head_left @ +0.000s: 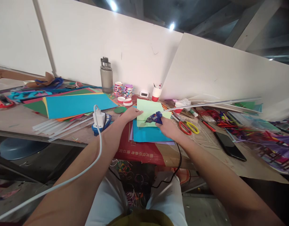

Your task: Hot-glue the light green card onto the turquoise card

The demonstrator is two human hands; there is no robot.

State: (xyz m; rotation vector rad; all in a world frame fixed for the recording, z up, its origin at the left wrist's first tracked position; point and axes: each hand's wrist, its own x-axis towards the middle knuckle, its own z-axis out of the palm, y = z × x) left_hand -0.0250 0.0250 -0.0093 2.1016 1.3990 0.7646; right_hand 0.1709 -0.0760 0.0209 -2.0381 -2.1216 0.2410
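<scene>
My right hand (167,128) grips a small blue glue gun (154,118), its nozzle pointing left onto a folded light green paper (148,110). My left hand (130,113) lies flat with its fingers pressing the left edge of that green paper. The green paper rests on a blue sheet (146,133), which lies on a red printed sheet (135,149) at the table's front edge. The glue gun's black cord (176,169) hangs down toward my lap.
Red and yellow scissors (188,127) lie right of my right hand, a black phone (229,146) farther right. A stack of coloured sheets (74,105), a white charger (99,118) with cable, a grey bottle (106,75), tape rolls (123,90) and a red-white cup (156,93) stand behind.
</scene>
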